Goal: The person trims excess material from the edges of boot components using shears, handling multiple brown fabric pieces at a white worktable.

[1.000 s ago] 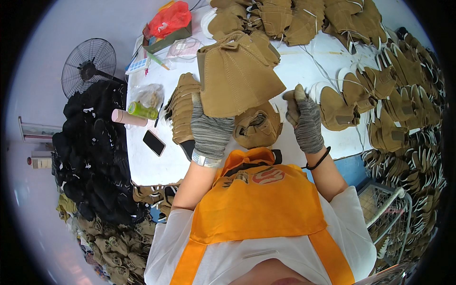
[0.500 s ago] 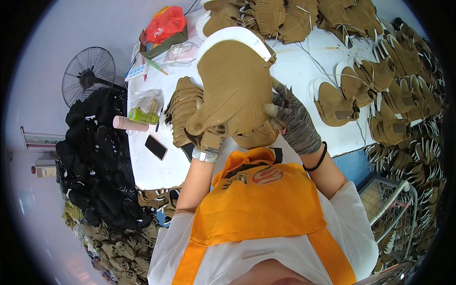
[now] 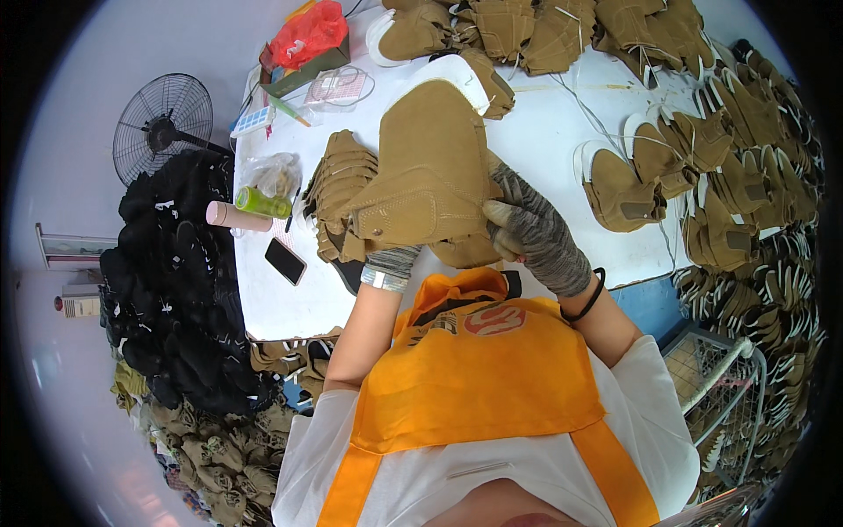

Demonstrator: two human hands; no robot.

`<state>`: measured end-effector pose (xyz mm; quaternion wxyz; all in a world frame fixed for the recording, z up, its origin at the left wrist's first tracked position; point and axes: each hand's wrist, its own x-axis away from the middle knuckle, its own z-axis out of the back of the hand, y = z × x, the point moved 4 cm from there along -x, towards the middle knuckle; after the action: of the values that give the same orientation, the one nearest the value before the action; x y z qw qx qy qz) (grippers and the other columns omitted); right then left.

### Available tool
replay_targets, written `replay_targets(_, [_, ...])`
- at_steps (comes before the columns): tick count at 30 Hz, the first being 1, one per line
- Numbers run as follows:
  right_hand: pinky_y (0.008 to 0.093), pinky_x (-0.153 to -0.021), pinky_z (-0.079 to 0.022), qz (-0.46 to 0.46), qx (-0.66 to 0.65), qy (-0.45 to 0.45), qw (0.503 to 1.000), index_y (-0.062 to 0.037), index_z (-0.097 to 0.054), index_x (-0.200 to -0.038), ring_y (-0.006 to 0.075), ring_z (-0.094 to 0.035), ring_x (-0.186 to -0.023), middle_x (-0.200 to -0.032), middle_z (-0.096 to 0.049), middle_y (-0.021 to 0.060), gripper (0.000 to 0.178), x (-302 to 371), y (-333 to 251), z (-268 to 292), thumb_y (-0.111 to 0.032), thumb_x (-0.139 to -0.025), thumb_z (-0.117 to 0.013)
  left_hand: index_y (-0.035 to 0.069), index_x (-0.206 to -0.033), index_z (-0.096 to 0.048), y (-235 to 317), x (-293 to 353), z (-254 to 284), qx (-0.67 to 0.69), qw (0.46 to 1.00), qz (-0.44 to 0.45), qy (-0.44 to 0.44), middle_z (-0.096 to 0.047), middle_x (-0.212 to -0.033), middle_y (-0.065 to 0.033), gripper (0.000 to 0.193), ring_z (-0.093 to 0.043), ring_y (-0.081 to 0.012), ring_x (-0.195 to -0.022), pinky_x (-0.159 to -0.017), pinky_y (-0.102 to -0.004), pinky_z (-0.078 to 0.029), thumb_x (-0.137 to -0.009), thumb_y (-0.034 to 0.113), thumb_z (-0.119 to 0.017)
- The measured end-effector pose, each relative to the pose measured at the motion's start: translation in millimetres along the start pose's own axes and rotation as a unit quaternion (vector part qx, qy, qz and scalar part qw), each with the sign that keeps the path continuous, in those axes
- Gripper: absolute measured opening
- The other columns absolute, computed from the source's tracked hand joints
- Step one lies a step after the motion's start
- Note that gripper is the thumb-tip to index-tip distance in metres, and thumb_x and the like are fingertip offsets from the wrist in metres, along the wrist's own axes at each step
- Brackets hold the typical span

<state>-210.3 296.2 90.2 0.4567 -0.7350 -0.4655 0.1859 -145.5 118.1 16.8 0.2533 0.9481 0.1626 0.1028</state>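
A brown shoe upper (image 3: 435, 158) with a white toe edge is held up over the table in front of my chest, its toe pointing away from me. My right hand (image 3: 536, 230), in a grey glove with bare fingertips, grips its right edge, thumb on the near face and fingers curled. The upper covers most of my left hand (image 3: 392, 262); only its gloved wrist end shows at the lower left corner, and its fingers are hidden. Just left of it lies a stack of brown uppers (image 3: 344, 180). Another brown upper (image 3: 465, 252) shows beneath the held one.
The white table (image 3: 536, 123) carries more brown uppers (image 3: 619, 193) on the right and along the far edge. At left are a phone (image 3: 285, 262), a green bottle (image 3: 263, 203), a pink flask (image 3: 237, 216) and a box with a red bag (image 3: 307, 39). A fan (image 3: 162, 132) stands beyond.
The held upper has turned, so its stitched side now faces up more flatly. Its toe has shifted slightly right, and my right hand's fingers have curled closer to its edge.
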Motion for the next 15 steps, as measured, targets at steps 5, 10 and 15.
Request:
replay_targets(5, [0.0203, -0.067, -0.043, 0.031, -0.020, -0.060, 0.997, -0.0035, -0.034, -0.138, 0.0063, -0.048, -0.076, -0.101, -0.057, 0.0031, 0.061, -1.0, 14.0, 18.7, -0.021, -0.084, -0.057, 0.003, -0.131, -0.039, 3.9, 2.3, -0.3, -0.003, 1.000, -0.009, 0.000, -0.047, -0.131, -0.0100, 0.044, -0.045, -0.0238, -0.119, -0.102, -0.0351, -0.035, -0.095, 0.028, -0.042])
replay_targets(10, [0.0160, -0.042, -0.032, 0.044, 0.047, 0.018, 0.998, -0.0028, -0.041, -0.129, 0.0020, -0.037, -0.044, -0.071, -0.053, -0.0020, 0.060, 0.4, -5.4, 2.2, -0.038, -0.085, -0.062, 0.003, -0.131, -0.039, 6.4, 2.7, 6.7, -0.009, 1.000, -0.020, 0.013, -0.047, -0.131, -0.0101, 0.045, -0.044, -0.0242, -0.120, -0.104, -0.0357, -0.034, -0.095, 0.030, -0.041])
replay_targets(15, [0.0181, -0.036, -0.022, -0.116, -0.230, 0.059, 0.964, -0.0133, -0.055, -0.107, 0.0034, -0.024, -0.036, -0.047, -0.030, -0.0072, 0.023, 0.9, 20.7, -5.2, -0.024, -0.088, -0.062, 0.003, -0.131, -0.040, 1.2, -1.8, 15.2, -0.017, 0.999, -0.020, 0.027, -0.046, -0.131, -0.0102, 0.046, -0.044, -0.0247, -0.121, -0.105, -0.0364, -0.033, -0.095, 0.032, -0.041])
